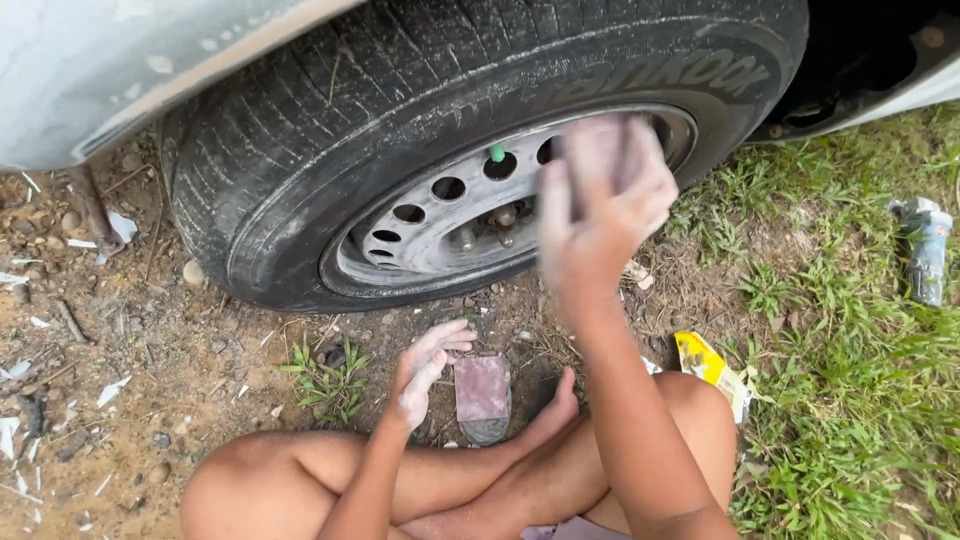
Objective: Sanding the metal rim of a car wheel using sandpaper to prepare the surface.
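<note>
Matt black rubber tyre [290, 150] — ribbed, dusty, dull grey painted metal rim [440, 215], rough reddish sanding block [482, 390], chalky left hand [425, 365]

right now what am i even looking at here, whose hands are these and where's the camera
There is one picture, taken by a camera worn on a person's head, looking down. The person sits cross-legged on dirt ground beside a car wheel, a black tyre on a silver rim with round holes.

The right hand is raised in front of the rim and blurred; it seems to press a pinkish piece of sanding paper against it, though the blur makes that uncertain. The left hand, dusted white, hangs loosely open just above the ground next to a second reddish abrasive sheet.

Nearby lie a yellow wrapper, a power tool on the grass and scraps of litter.
</note>
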